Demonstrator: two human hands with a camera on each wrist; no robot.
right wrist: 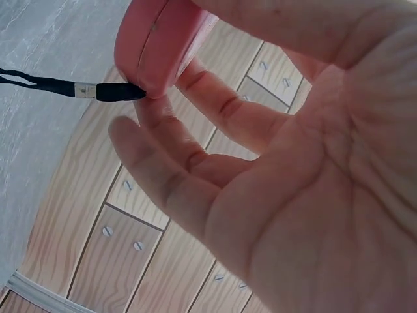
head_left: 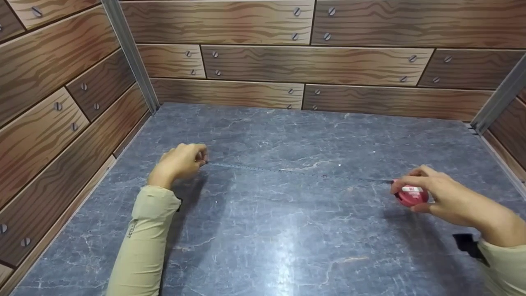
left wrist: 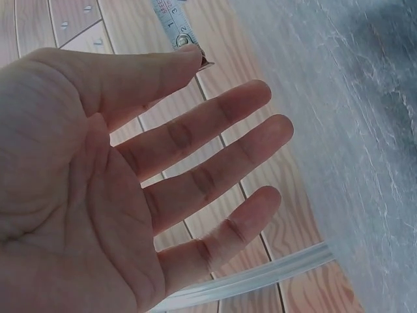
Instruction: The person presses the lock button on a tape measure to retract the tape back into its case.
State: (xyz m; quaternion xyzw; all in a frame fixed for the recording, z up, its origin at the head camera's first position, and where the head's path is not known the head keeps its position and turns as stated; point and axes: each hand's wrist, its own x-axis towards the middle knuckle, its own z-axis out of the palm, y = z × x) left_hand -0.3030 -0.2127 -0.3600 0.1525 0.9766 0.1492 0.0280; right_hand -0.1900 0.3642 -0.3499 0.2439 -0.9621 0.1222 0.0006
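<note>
A red tape measure point(head_left: 412, 195) with a white label is held in my right hand point(head_left: 452, 195), between thumb and fingers. Its thin blade point(head_left: 279, 171) stretches across to my left hand point(head_left: 178, 162), close over the table and sagging slightly. In the left wrist view, the thumb and index finger pinch the metal end hook point(left wrist: 206, 64) of the blade, while the other three fingers spread out free. In the right wrist view, a black cord point(right wrist: 117, 90) hangs from the red case point(right wrist: 153, 45), and fingers curl around the case's side.
The dark blue marble-patterned tabletop point(head_left: 263, 230) lies beneath both hands. Wood-plank-print panels point(head_left: 320, 65) stand at the back and along the sides, with grey metal corner posts point(head_left: 131, 57) between them.
</note>
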